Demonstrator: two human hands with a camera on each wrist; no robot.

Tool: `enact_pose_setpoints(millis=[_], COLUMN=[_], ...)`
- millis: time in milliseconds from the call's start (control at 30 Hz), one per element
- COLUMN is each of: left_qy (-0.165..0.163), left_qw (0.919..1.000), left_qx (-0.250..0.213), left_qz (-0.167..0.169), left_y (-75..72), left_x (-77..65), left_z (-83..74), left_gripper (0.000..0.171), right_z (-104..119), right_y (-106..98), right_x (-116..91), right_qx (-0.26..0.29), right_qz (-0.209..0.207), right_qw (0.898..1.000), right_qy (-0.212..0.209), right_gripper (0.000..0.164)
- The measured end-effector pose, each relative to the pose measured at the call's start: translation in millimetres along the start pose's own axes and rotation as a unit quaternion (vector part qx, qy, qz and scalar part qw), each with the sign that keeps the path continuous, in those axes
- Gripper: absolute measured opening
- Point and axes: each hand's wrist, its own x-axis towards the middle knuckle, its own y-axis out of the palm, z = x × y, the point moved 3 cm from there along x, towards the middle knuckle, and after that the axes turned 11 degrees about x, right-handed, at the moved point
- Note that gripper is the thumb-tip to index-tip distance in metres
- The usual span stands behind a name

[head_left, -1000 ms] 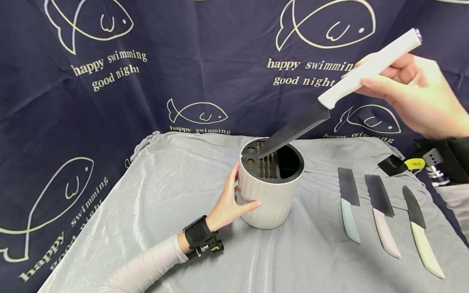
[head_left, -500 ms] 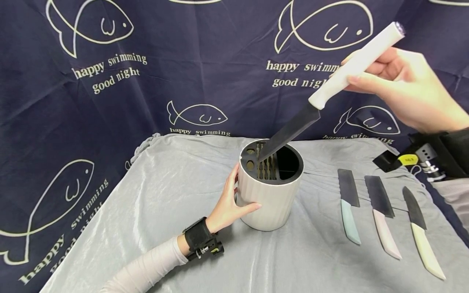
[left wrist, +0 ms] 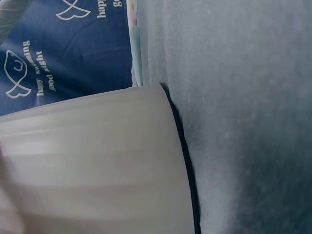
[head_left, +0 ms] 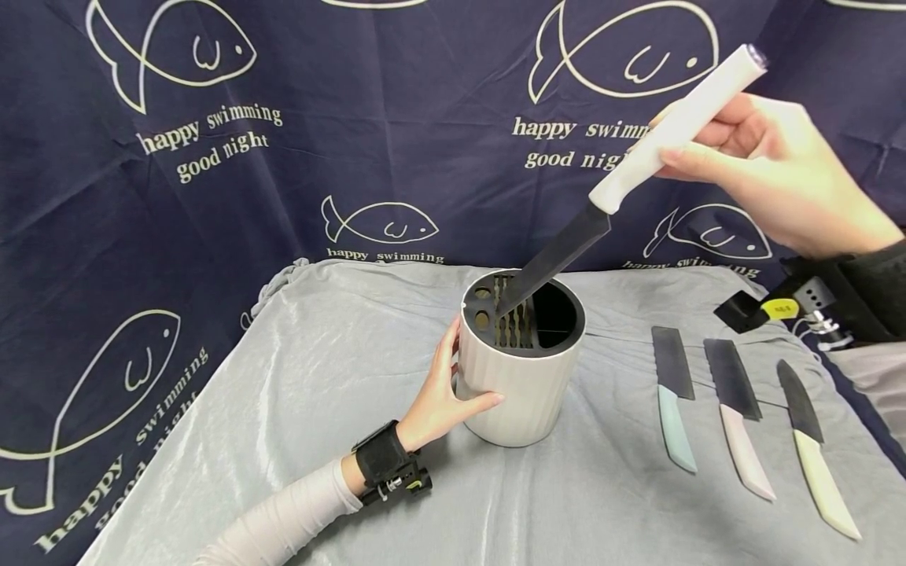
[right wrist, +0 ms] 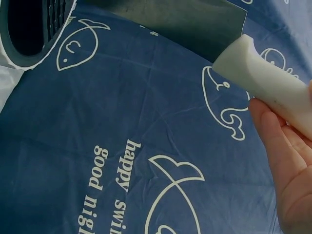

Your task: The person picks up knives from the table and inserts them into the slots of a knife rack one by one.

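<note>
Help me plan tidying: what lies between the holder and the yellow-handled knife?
In the head view, two knives lie between the white holder and the yellow-handled knife: the teal-handled knife, nearer the holder, then the pink-handled knife.

Makeshift studio — fish-print backdrop [head_left: 410,149]
</note>
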Motion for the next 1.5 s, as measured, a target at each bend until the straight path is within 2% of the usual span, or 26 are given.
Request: enact_pose_setpoints(millis=[33,133,200,267,367,467,667,1033,1500], left_qy=[0.001,0.003,0.005,0.006,0.009,0.011,0.011,0.006,0.017], left_qw=[1.0,1.0,1.0,1.0,0.9999,0.9999,0.9999,0.9999,0.9998], left_qx=[0.001,0.002,0.002,0.002,0.004,0.007,0.009,0.011,0.006], left_qz=[0.0,-0.001,-0.001,0.0,0.003,0.003,0.002,0.006,0.001], left_y=[-0.1,-0.6,-0.8,-0.9,-0.8,-0.9,-0.6,-0.7,-1.5], left_x=[0.0,-0.2,-0.3,-0.3,0.0,0.7,1.4,1.4,1.6], left_z=[0.1,0.6,0.3,0.2,-0.1,0.1,0.3,0.4,-0.8], left_gripper=[0.113,0.113,0.112,0.112,0.112,0.113,0.114,0.114,0.114], right_z=[-0.6,-5.6,-12.1,-20.6,-33.7,-45.1,-62.6,-88.4,-119.9], right_y=[1.5,8.5,14.5,20.5,27.6,31.6,35.9,42.9,52.5], right_x=[0.7,1.6,2.1,2.2,2.6,3.0,1.6,1.9,-0.5], right_qx=[-0.008,-0.079,-0.151,-0.219,-0.26,-0.263,-0.242,-0.215,-0.238], right_qz=[-0.001,0.001,0.006,0.016,0.029,0.042,0.06,0.075,0.094], right_qw=[1.0,0.997,0.988,0.974,0.963,0.961,0.965,0.972,0.964], right_qy=[0.001,0.017,0.032,0.05,0.066,0.074,0.084,0.065,0.07], right_gripper=[0.028,0.025,0.022,0.019,0.018,0.019,0.02,0.019,0.025])
